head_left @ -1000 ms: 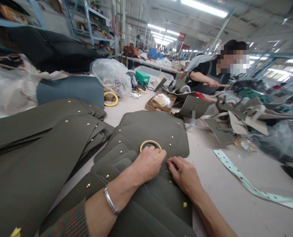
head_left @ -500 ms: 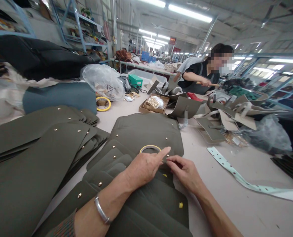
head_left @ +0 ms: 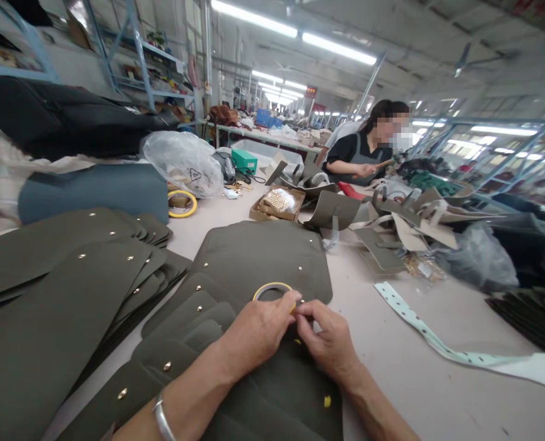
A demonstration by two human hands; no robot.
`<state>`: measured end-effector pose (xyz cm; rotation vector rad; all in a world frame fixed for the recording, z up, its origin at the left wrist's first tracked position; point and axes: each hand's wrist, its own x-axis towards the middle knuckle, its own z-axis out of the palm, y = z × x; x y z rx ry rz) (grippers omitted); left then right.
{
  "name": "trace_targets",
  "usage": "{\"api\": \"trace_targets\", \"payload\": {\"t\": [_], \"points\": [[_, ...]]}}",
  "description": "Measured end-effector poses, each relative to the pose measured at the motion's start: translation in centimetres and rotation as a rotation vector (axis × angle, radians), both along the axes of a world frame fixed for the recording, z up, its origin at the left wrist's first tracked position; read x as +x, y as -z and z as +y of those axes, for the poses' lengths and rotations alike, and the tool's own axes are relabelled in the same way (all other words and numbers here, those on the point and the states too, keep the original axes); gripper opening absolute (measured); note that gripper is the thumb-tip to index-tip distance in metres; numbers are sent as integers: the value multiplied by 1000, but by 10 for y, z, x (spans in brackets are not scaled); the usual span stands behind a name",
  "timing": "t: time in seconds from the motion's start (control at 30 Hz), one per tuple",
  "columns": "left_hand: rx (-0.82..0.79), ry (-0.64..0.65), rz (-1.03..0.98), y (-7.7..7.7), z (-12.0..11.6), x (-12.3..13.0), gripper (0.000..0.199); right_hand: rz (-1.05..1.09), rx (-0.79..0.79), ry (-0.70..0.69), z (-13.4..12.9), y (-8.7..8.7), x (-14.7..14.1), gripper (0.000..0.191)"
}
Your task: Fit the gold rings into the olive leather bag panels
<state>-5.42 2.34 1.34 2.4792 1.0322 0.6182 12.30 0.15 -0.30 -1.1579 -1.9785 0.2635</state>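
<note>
Your left hand (head_left: 258,324) holds a yellow-edged ring (head_left: 273,285), fingertips meeting your narrowly pinched right hand (head_left: 331,340), its contents unclear, over stacked dark panels (head_left: 258,248).

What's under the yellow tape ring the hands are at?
An olive-green panel shows around the yellow tape ring and through its hole. The left hand covers the ring's near side, so what's under that part is hidden.
</note>
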Motion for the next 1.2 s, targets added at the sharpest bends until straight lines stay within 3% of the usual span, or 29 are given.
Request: {"api": "trace_targets", "payload": {"t": [0.1,0.23,0.3,0.47,0.57,0.73,0.83,1.0,1.2], "points": [[-39,-20,-10,1,1,0,15,-2,46,39,0,1,-4,14],[-38,-92,-1,6,1,1,14,12,41,94,2,1,-8,15],[2,-127,7,8,1,2,16,74,-42,129,1,-1,-12,14],[184,-115,-52,13,0,4,20,406,-440,203,3,-4,-21,13],[234,-108,-99,11,-2,5,21,562,-540,227,11,-1,-14,16],[136,-142,196,4,-4,10,16,701,-655,265,26,6,15,37],[91,-109,330,1,-4,11,16,668,-660,275,29,10,26,42],[56,-102,353,0,-4,10,16,472,-640,262,26,15,23,36],[49,-117,344,4,-3,10,16,133,-459,291,22,12,13,27]]}}
